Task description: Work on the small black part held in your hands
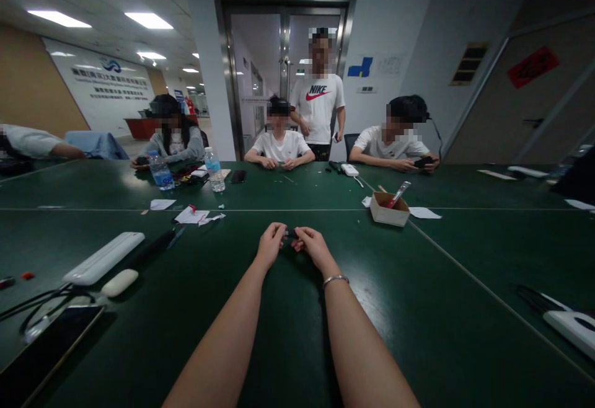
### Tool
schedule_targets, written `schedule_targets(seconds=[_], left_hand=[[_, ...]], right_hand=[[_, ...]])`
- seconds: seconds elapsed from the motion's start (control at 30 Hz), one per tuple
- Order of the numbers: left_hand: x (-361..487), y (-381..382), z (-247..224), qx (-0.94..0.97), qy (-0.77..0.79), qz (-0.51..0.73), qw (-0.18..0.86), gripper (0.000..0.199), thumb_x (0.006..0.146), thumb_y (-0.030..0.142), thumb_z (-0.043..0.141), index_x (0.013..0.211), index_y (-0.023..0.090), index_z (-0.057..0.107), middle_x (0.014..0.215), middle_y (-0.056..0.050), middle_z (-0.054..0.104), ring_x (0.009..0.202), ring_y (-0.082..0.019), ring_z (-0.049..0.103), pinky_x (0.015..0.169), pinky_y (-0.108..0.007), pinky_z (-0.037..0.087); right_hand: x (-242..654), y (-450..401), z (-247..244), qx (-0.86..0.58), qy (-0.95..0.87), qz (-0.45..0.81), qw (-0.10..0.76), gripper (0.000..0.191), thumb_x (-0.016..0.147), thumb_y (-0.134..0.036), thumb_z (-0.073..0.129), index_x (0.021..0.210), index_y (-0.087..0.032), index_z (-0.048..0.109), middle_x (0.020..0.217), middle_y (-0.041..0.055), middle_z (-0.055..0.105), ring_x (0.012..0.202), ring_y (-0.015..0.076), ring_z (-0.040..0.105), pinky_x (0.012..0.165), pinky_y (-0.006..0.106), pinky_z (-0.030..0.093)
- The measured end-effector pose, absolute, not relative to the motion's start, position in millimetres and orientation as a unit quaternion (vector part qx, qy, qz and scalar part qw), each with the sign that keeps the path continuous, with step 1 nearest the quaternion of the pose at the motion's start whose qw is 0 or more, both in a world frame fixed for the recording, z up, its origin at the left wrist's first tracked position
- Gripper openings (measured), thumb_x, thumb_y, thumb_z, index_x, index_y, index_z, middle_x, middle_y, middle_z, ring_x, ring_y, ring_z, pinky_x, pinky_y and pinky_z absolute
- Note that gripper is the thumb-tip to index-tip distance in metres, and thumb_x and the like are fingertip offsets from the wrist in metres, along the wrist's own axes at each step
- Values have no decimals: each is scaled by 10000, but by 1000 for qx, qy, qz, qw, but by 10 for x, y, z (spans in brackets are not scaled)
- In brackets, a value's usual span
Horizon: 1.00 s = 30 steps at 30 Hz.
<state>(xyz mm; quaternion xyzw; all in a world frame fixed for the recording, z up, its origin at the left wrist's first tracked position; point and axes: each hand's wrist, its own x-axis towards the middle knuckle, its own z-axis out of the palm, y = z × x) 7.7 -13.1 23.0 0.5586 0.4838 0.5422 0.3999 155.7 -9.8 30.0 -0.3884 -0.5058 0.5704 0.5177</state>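
Just below the frame's centre, we pinch a small dark object (292, 234) with both left hand (271, 242) and right hand (315, 248), its long axis seemingly running sideways between them.

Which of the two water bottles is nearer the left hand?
The bottle just left of the dark, flat phone; the other bottle stands farther left in the picture, farther from the left hand.
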Motion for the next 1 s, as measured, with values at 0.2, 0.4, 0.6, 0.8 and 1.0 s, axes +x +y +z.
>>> schedule_targets(seconds=[0.2, 0.4, 0.6, 0.8, 1.0], left_hand=[[83, -145, 259, 556, 473, 552, 403, 221, 755, 314, 558, 926, 188, 620, 903, -45, 635, 724, -137, 570, 542, -212, 433], [76, -187, 319, 561, 474, 541, 410, 307, 800, 445, 511, 889, 171, 617, 649, 1, 564, 533, -103, 494, 495, -216, 385], [71, -167, 292, 547, 475, 550, 416, 276, 759, 379, 572, 952, 184, 610, 779, -18, 597, 634, -114, 547, 499, -195, 408], [76, -131, 248, 549, 479, 544, 417, 306, 804, 429, 508, 918, 167, 617, 603, 16, 535, 501, -92, 472, 448, -189, 351], [79, -161, 286, 548, 472, 549, 420, 244, 765, 359, 559, 918, 179, 617, 653, 13, 547, 559, -99, 498, 487, -194, 372]], right_hand=[[1565, -94, 293, -387, -505, 572, 518, 404, 662, -512, 716, 793, -138, 639, 563, 29, 640, 475, 114, 562, 499, 234, 436], [1569, -88, 285, -385, -507, 577, 513, 396, 676, -514, 705, 785, -139, 638, 572, 30, 642, 482, 116, 568, 511, 238, 443], [1569, -67, 251, -383, -505, 575, 517, 383, 695, -498, 694, 811, -137, 636, 570, 27, 644, 476, 114, 569, 509, 234, 441], [1568, -71, 260, -381, -500, 580, 518, 403, 675, -503, 708, 821, -134, 637, 567, 27, 645, 469, 113, 562, 503, 234, 435], [1571, -79, 272, -382, -501, 579, 518, 404, 675, -499, 710, 837, -135, 644, 576, 30, 650, 485, 117, 570, 514, 240, 441]])
